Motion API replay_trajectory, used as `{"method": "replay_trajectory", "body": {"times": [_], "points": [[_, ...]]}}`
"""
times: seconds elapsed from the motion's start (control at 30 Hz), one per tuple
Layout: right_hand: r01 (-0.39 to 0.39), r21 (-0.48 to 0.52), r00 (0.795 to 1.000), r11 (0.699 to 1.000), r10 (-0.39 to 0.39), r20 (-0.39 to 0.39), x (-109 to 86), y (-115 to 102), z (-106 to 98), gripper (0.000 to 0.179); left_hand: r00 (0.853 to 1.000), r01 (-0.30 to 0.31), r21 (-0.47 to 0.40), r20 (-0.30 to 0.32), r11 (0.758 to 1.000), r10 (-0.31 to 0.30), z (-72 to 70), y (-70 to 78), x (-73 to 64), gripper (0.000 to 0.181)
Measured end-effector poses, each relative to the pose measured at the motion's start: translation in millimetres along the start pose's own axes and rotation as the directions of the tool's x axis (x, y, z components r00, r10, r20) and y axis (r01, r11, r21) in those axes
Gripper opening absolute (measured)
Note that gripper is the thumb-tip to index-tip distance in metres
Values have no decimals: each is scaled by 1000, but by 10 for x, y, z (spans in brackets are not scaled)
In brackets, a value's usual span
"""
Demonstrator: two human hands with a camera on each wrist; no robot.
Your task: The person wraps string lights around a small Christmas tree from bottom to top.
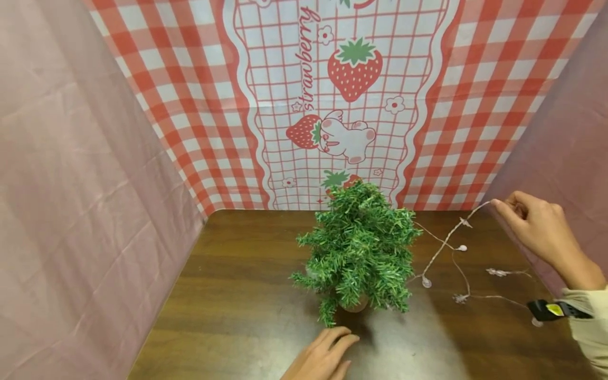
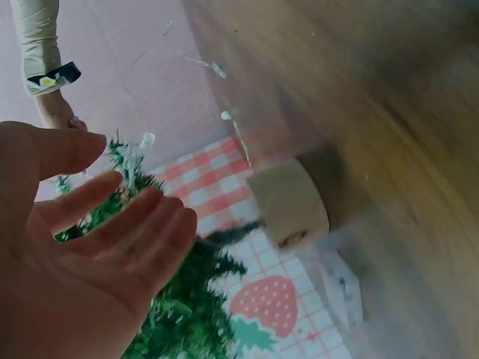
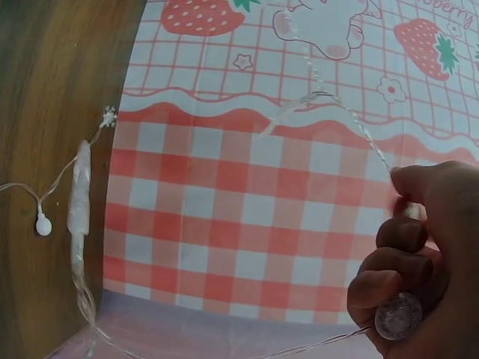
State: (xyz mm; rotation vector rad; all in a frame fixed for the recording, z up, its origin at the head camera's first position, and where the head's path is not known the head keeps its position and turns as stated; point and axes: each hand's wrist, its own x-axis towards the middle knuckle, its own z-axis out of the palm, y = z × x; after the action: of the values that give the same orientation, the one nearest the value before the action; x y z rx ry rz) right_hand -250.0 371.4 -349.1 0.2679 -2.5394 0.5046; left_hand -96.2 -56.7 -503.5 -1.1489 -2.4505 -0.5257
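A small artificial Christmas tree [image 1: 363, 248] stands on the table, its round wooden base [image 2: 288, 202] plain in the left wrist view. At its front, my left hand [image 1: 323, 356] is low and holds nothing, fingers loosely bent near the lowest branches. Over on the right, my right hand [image 1: 543, 227] pinches the clear wire of a string of fairy lights [image 1: 446, 240] between thumb and forefinger. That wire slants down to the tree's right side. A clear ball bulb [image 3: 398, 315] sits against the curled fingers in the right wrist view. Branches hide where the wire runs into the tree.
Loose wire with a snowflake piece [image 1: 461, 298] and small bulbs lies on the wooden table [image 1: 228, 295] to the right. A whitish boxy piece [image 2: 343, 288] stands beyond the base. Behind hangs a strawberry-print checked cloth [image 1: 204, 105]; pink cloth [image 1: 85, 184] walls the left side.
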Motion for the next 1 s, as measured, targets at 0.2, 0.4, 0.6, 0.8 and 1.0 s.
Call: {"method": "replay_trajectory", "body": {"times": [0.2,0.4,0.6,0.8,1.0], "points": [[-81,-21,992,997,82,91,112,6,42,42,993,-88,-52,-84,995,84,-332,-146,-56,29],[-106,26,966,994,97,240,240,45,103,47,994,7,-63,-108,998,-14,-731,-380,-47,22],[-247,193,833,950,107,543,392,31,135,52,983,135,-205,-97,969,-158,-1001,-763,10,19],[-425,364,727,829,73,682,467,-19,157,36,951,249,-407,-67,879,-300,-1110,-1228,132,18],[-339,312,727,888,37,686,509,-15,196,39,913,368,-433,-2,823,-409,-1191,-1648,229,18]]}}
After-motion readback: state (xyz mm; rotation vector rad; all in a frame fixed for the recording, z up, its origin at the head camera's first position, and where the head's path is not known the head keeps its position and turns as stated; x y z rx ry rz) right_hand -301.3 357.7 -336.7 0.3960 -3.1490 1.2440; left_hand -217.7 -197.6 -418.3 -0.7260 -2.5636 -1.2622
